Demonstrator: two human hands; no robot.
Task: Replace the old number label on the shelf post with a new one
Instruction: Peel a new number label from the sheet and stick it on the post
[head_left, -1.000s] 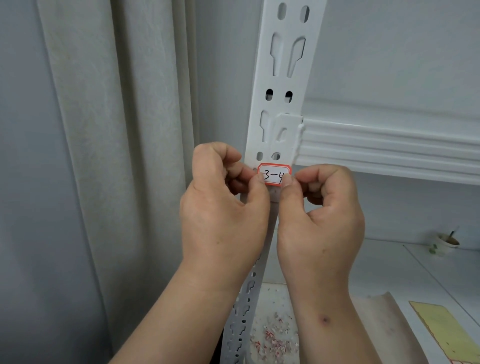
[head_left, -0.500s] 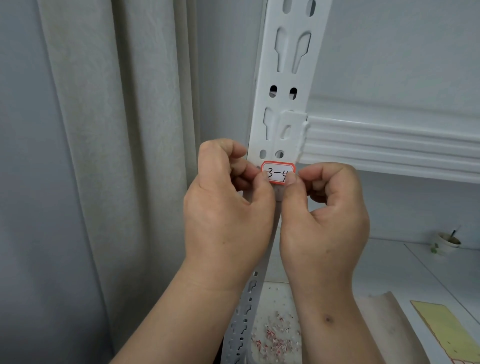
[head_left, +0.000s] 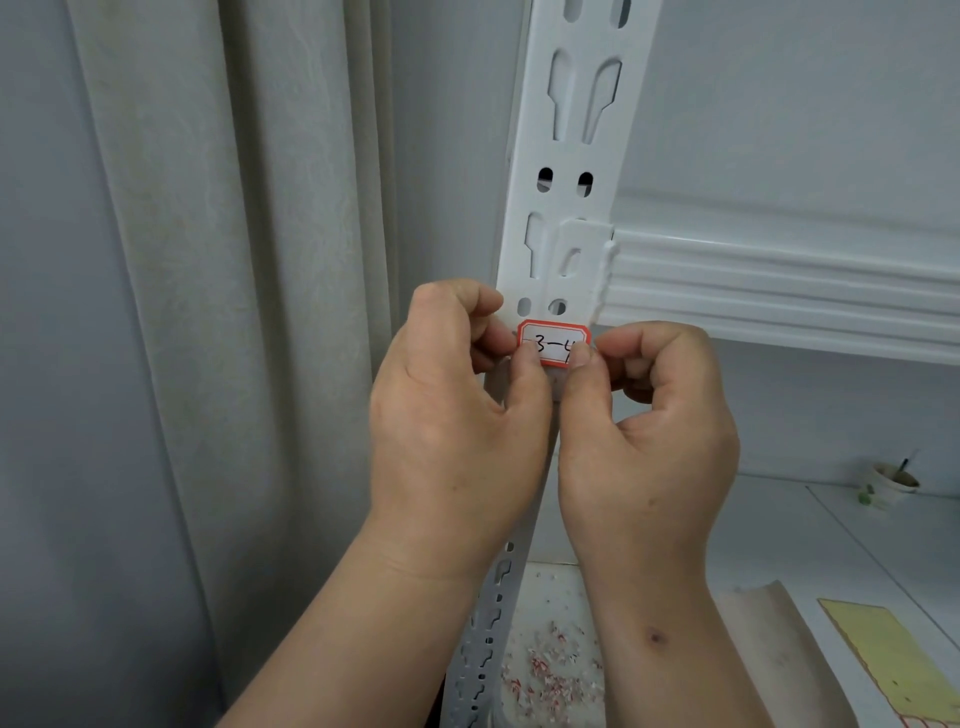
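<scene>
Two bare hands press a small label (head_left: 554, 347) against the front face of a white slotted shelf post (head_left: 566, 156), just below a pair of round holes and level with the lower edge of the shelf beam (head_left: 779, 291) that joins the post from the right. The label is white with a red border and handwritten "3-4". The left hand (head_left: 457, 415) pinches its left edge between thumb and curled forefinger; the right hand (head_left: 644, 441) grips its right edge the same way. Both thumb tips overlap the label's lower corners. Below, torn red-and-white paper scraps (head_left: 556, 670) litter the lower shelf (head_left: 779, 530). A pale curtain (head_left: 234, 312) hangs left of the post.
</scene>
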